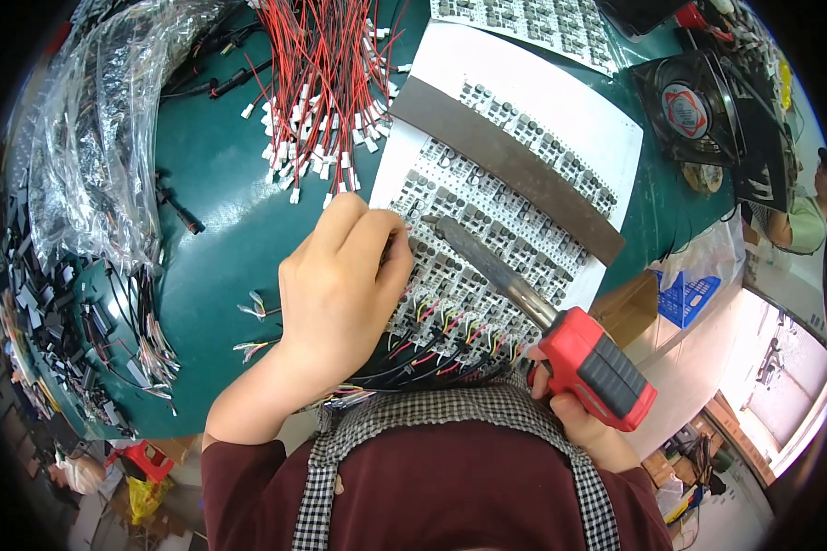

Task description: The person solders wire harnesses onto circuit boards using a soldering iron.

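My right hand (574, 418), mostly hidden beneath the handle, grips a soldering iron (597, 367) with a red and black pistol-shaped handle. Its dark shaft points up and left across a sheet of white circuit boards (487, 248), with the tip close to my left fingertips. My left hand (335, 280) is closed in a pinch at the left edge of the boards; what sits between its fingers is hidden. Along the near rows, several black cables (432, 344) with pink, yellow and white cores meet the boards. A flat dark bar (515, 170) lies across the sheet on white paper.
Red and black wires with white connectors (326, 101) lie at the far middle of the green table (220, 220). Left are a clear plastic bag (92, 138) and loose black parts (55, 321). A fan (687, 110) stands far right; another person (804, 220) is beyond.
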Demonstrator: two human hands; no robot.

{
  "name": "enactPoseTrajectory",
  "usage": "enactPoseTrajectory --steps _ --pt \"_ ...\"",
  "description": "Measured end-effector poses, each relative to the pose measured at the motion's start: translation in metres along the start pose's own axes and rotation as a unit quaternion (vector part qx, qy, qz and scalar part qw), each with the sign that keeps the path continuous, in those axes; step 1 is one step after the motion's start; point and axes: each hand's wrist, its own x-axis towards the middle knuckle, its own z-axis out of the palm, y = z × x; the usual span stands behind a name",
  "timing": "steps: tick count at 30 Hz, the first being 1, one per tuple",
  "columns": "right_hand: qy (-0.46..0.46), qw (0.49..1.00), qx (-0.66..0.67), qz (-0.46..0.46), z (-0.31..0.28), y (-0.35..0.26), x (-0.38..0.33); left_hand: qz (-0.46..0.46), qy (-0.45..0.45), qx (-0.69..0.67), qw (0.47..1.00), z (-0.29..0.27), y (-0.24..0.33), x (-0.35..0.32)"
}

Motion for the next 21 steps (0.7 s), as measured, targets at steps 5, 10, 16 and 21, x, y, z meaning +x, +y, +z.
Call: enactPoseTrajectory --steps 5,10,16,21 --pt "-0.007 1.000 0.000 -0.005 -0.001 -0.004 0.002 -0.054 -0.034 -0.015 0.998 -0.004 0.003 0.006" --pt "-0.017 0.996 -0.083 0.006 -0.001 -0.008 0.004 -0.052 -0.027 -0.024 0.998 -0.001 0.002 0.006" --pt "-0.015 0.998 -0.052 0.027 0.000 -0.010 0.006 -0.065 -0.032 -0.020 0.997 0.000 0.003 0.006" --pt "-0.050 0.996 0.072 0.022 -0.003 -0.007 0.012 -0.059 -0.035 -0.013 0.998 0.000 0.003 0.007"
